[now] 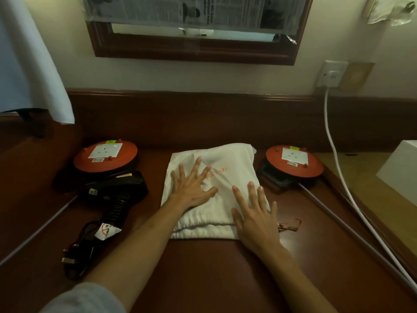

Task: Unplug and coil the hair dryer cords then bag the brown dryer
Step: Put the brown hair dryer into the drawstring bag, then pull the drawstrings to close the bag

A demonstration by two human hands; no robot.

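Both hands are laid flat on a white drawstring bag point(214, 175) that lies at the middle of the dark wooden worktop point(203, 267). The left hand point(191, 188) is spread wide, fingers straight, and pressed on the bag's middle beside its orange print. The right hand point(255, 220) is also open with fingers straight, placed on the bag's near right corner, close to the gathered drawstring edge. The bag is seen to bulge slightly; what it holds cannot be told.

Left of the bag, a black hair dryer point(115, 190) is laid on its side, its ribbed handle pointed toward the camera. Its black cord point(79, 247) is gathered in loose loops nearer the camera than the bag's left edge, with the plug point(67, 259) lying free on the worktop.

Behind and left of the bag an orange cable reel point(106, 158) with a white socket plate is set flat; a second orange reel point(294, 162) is set just right of the bag. Right of the bag, a white cable point(334, 141) is run down from a wall socket point(330, 74).
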